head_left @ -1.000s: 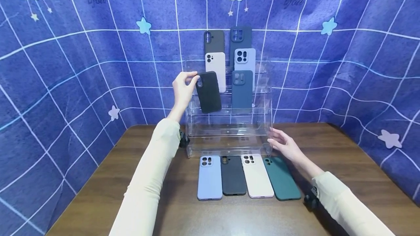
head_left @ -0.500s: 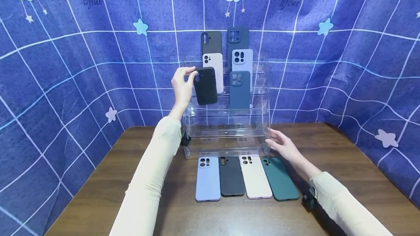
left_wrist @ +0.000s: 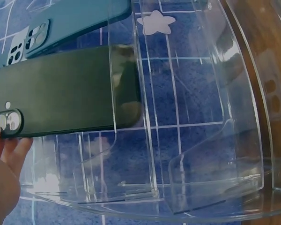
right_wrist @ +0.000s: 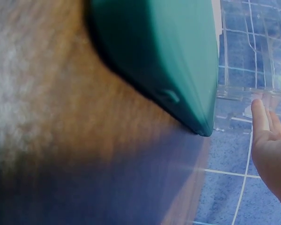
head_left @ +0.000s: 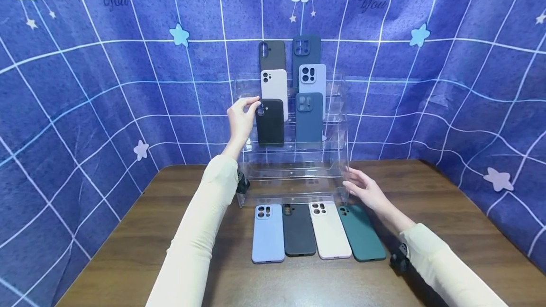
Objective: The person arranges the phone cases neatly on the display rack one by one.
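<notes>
My left hand point(head_left: 241, 118) pinches a black phone case point(head_left: 270, 124) by its upper left corner. The case stands nearly upright on a clear tiered display rack point(head_left: 294, 172). In the left wrist view, the lower end of the black case point(left_wrist: 65, 89) shows through a clear front lip. A dark blue case point(head_left: 309, 122) stands to its right on the same tier. With fingers extended, my right hand point(head_left: 368, 189) touches the rack's right side; the right wrist view shows its fingertips point(right_wrist: 258, 110) at the clear edge.
Higher tiers carry a dark grey case point(head_left: 273, 56), a white case point(head_left: 274, 84), a light blue case point(head_left: 313, 84) and another navy case point(head_left: 313, 44). On the wooden table point(head_left: 179, 231) lie light blue point(head_left: 268, 240), black point(head_left: 299, 236), white point(head_left: 332, 236) and green cases point(head_left: 363, 238).
The black case, tilted and held before the rack earlier, was lifted slightly, then lowered and straightened onto the tier by my left hand. My right hand stays at the rack's side.
</notes>
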A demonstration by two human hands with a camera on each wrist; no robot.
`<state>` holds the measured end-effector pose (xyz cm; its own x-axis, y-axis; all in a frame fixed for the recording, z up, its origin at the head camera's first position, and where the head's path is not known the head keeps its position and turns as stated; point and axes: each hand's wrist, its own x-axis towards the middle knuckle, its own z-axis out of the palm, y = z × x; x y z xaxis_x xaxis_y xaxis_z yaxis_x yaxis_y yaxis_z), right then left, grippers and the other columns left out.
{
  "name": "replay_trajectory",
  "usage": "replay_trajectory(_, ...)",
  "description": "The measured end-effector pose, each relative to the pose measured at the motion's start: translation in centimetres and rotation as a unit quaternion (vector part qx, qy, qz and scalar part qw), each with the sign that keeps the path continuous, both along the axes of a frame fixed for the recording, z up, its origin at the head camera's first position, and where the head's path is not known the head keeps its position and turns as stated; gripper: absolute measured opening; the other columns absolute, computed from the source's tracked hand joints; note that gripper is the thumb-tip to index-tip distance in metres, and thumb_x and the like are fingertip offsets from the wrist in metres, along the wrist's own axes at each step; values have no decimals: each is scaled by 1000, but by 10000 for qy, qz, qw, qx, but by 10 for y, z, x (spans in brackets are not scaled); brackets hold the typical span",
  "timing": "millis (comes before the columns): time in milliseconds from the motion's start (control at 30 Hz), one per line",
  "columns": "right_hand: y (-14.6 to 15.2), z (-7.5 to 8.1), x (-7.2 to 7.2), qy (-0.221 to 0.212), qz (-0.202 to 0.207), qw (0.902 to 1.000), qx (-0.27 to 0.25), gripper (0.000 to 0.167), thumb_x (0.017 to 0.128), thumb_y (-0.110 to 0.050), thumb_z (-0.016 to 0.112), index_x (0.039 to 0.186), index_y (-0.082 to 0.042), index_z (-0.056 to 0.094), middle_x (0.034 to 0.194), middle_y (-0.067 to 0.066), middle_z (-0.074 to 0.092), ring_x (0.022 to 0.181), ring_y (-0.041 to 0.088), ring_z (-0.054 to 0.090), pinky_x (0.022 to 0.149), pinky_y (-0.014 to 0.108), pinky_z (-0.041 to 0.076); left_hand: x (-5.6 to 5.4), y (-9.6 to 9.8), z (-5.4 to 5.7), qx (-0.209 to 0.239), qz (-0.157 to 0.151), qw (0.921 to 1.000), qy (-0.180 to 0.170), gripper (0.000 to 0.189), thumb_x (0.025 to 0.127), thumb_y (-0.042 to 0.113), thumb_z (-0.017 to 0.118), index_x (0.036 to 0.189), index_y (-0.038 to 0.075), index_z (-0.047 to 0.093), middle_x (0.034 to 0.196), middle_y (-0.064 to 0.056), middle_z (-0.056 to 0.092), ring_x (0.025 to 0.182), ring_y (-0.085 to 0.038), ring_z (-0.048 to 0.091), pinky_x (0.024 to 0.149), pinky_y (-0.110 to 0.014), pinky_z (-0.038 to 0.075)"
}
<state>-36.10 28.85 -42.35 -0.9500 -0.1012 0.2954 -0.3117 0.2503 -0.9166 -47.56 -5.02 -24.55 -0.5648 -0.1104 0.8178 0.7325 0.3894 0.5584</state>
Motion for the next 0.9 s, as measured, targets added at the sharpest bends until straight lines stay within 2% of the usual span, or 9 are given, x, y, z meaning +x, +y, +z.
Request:
replay_trajectory(200,-1,0,0,66,-4,10000,53,58,93,-19,59,142,-1,34,136,32,43,98,-10,55,87,22,51,-2,-4,-3,-70,127,9989,-441,19,85,12,68,103,5,72,101,-12,71,94,-25,68,83,-33,52)
replay_trajectory(367,-1,-1,0,100,-9,9999,70,58,94,-19,58,143,-1,34,136,32,43,99,-8,55,88,26,51,-2,-7,-8,-181,74,9983,-546,23,85,12,68,107,6,70,103,-12,71,102,-25,66,95,-33,47)
replay_trajectory(533,-3,-1,0,4,-52,9999,88,59,93,-21,59,143,-3,34,136,30,45,98,-8,56,88,26,52,2,-13,-13,-81,-86,9984,-547,25,85,14,69,108,4,69,103,-13,71,99,-25,66,101,-33,42)
replay_trajectory(700,-4,1,0,-7,-64,9999,81,60,93,-21,59,144,-2,32,136,30,45,97,-10,56,87,23,51,5,-19,-18,-74,-249,9978,-605,26,85,14,69,108,2,68,103,-13,71,95,-26,68,98,-37,45)
replay_trajectory(900,-2,2,2,34,-56,10000,64,58,94,-18,57,143,0,32,135,33,44,97,-10,56,82,16,51,13,-26,-27,-147,-392,9960,-786,26,85,15,69,109,4,67,104,-12,71,92,-25,68,85,-36,54)
